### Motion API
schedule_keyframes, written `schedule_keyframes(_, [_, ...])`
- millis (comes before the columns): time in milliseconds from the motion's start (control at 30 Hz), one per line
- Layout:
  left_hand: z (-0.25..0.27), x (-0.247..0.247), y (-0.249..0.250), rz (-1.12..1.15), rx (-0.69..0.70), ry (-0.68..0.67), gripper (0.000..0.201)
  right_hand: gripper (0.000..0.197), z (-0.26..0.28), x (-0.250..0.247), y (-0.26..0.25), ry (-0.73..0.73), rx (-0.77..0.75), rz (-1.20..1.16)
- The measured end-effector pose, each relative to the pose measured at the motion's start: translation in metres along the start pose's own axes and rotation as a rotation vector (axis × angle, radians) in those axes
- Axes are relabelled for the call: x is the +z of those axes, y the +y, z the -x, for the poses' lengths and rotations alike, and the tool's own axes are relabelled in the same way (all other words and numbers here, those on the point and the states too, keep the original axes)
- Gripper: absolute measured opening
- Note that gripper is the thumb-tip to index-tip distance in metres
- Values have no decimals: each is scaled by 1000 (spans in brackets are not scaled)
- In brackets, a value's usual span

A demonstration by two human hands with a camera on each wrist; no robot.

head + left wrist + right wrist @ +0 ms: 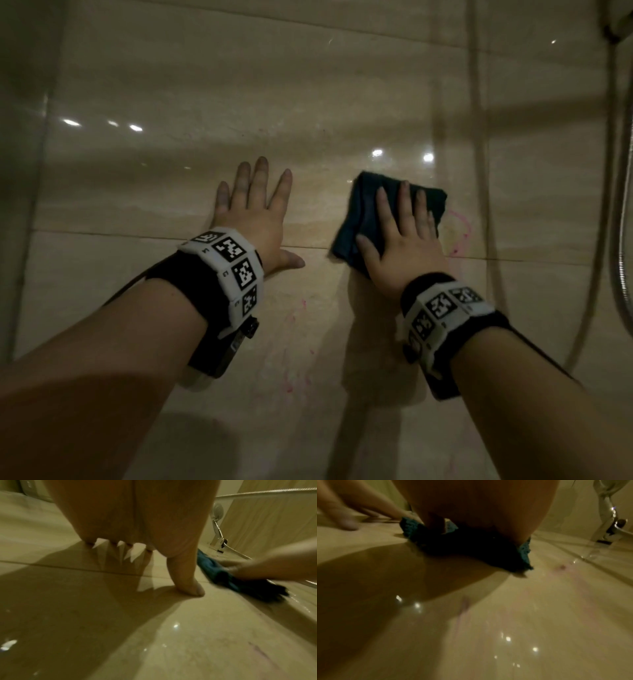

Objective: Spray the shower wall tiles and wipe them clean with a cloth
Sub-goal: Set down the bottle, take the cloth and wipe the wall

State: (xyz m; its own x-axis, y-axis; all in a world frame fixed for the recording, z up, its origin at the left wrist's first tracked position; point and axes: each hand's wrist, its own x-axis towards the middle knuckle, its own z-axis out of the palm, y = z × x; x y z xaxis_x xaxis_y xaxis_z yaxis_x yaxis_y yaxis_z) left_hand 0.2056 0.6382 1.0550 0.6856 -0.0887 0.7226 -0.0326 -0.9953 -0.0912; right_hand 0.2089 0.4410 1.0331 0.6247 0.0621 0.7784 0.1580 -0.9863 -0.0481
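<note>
Glossy beige shower wall tiles (pixel 308 102) fill the head view. My right hand (pixel 400 233) lies flat with straight fingers on a folded dark teal cloth (pixel 359 212) and presses it against the wall. The cloth (pixel 223 574) also shows in the left wrist view, and under my palm in the right wrist view as a dark wad (pixel 471 545). My left hand (pixel 253 209) rests flat on the tile to the left, fingers spread, holding nothing. Pink streaks (pixel 460 233) mark the tile right of the cloth, with more smears (pixel 294 342) below. No spray bottle is in view.
A metal shower hose (pixel 620 205) hangs down the right edge. In the left wrist view a chrome shower head and bracket (pixel 217 534) sit on the wall beyond the cloth. A wall corner (pixel 37 171) runs down the far left. Grout lines cross under both hands.
</note>
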Motion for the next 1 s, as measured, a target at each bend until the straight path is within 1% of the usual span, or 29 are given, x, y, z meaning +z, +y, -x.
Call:
schedule_keyframes(133, [2, -3, 13, 78, -22, -34, 124, 70, 25, 17, 12, -47, -9, 9])
schedule_keyframes(267, [-3, -7, 33, 72, 71, 37, 121, 68, 28, 18, 18, -56, -12, 20])
schedule_keyframes(367, [-11, -7, 47, 30, 124, 38, 119, 67, 23, 14, 20, -51, -31, 24])
schedule_keyframes(567, [-22, -6, 62, -96, 62, 2, 129, 67, -16, -20, 35, -28, 20, 20])
schedule_keyframes(700, [-22, -5, 62, -116, 49, 12, 130, 68, -24, -22, 43, 33, -10, 30])
schedule_keyframes(833, [-22, -3, 61, -114, 48, 18, 130, 69, -14, -12, 44, 91, -8, -6])
schedule_keyframes(900, [-22, -3, 60, -110, 49, 22, 130, 69, -1, -5, 47, 80, 15, -7])
schedule_keyframes(1000, [-19, -4, 61, -101, 60, 21, 130, 69, 23, 4, 53, 20, 68, -14])
